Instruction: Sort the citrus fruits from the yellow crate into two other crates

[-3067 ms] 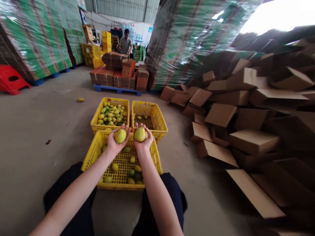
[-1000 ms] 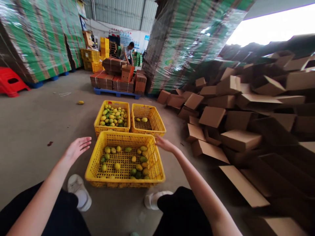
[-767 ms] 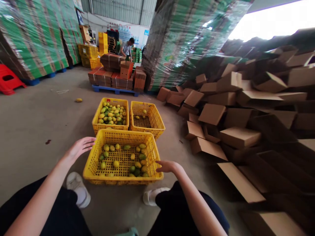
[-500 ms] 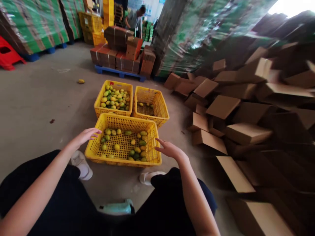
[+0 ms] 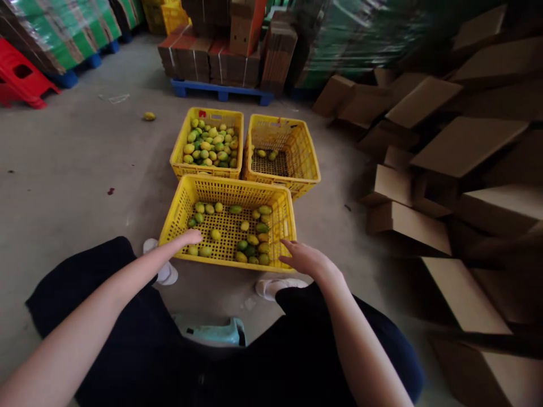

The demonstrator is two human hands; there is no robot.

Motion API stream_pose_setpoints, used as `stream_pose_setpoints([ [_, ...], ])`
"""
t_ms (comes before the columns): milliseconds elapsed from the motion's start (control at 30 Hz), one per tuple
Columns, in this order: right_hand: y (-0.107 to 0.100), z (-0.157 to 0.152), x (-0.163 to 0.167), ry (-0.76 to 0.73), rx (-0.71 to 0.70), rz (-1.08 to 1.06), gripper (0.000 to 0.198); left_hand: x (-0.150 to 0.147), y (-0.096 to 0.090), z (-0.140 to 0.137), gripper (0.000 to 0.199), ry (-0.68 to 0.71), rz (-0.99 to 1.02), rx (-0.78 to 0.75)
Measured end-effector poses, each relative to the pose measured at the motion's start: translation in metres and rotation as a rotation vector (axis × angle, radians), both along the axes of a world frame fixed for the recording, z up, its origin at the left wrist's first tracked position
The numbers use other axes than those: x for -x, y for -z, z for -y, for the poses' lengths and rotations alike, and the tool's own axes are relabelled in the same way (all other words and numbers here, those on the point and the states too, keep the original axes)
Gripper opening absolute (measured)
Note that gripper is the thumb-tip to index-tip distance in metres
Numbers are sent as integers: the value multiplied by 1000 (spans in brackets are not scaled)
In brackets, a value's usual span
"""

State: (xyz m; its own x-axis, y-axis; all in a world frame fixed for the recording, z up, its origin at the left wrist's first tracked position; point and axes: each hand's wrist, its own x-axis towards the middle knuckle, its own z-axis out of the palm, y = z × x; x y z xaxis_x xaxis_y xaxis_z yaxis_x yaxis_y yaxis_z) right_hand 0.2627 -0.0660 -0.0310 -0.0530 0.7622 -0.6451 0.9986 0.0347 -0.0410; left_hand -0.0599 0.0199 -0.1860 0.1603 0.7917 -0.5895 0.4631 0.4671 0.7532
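A yellow plastic crate (image 5: 227, 261) stands on the floor between my feet, with several green and yellow mangoes (image 5: 215, 234) spread over its perforated bottom. My left hand (image 5: 193, 237) reaches over the crate's left side, just above the mangoes in the near left corner. Its fingers point away and down, so I cannot see whether they hold anything. At the right rim, my right hand (image 5: 309, 258) has its fingers stretched out and apart, holding nothing; I cannot tell if the fingertips touch the rim. A cluster of mangoes (image 5: 253, 240) lies in the crate's right part.
Behind stand a crate full of mangoes (image 5: 173, 161) and another crate (image 5: 314, 164) with a few. One mango (image 5: 149, 116) lies on the floor. Cardboard boxes (image 5: 418, 223) heap up on the right. A blue pallet (image 5: 220, 90) bears bundled cardboard. A red stool (image 5: 31, 85) is far left.
My left hand has moved from the left rim inward over the crate. My right hand stays by the right rim, fingers spread. The view has tilted down and come closer to the crates.
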Motion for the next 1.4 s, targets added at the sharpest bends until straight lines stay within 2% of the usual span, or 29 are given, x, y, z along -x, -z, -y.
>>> stream_pose_setpoints([
  [100,-3,-2,5,-86,-16,-19,33,-8,13,-23,29,81,-223,-10],
  [300,-10,-8,2,-192,-151,-197,27,-23,51,-86,27,269,-495,-114],
  [433,5,-22,-2,-181,-93,-176,28,-34,85,-137,51,385,-639,-153],
  [533,19,-35,-3,-183,-17,-138,31,-39,110,-152,67,434,-759,-137],
  [667,31,-45,-5,-128,5,-70,37,-36,124,-142,73,565,-824,-156],
  [767,34,-45,-5,-92,1,-40,33,-26,122,-130,73,673,-799,-174],
  [867,34,-44,-1,-72,-5,-26,32,-16,119,-118,62,721,-763,-148],
  [967,33,-43,9,-65,6,-32,34,-12,121,-98,55,698,-765,-119],
  [1100,35,-42,21,-88,24,-117,30,-18,128,-73,66,601,-796,-142],
  [1267,37,-37,29,-83,82,-58,34,-29,130,-77,61,539,-723,-144],
  [1400,34,-37,34,-107,64,-68,32,-38,124,-79,53,570,-578,-138],
])
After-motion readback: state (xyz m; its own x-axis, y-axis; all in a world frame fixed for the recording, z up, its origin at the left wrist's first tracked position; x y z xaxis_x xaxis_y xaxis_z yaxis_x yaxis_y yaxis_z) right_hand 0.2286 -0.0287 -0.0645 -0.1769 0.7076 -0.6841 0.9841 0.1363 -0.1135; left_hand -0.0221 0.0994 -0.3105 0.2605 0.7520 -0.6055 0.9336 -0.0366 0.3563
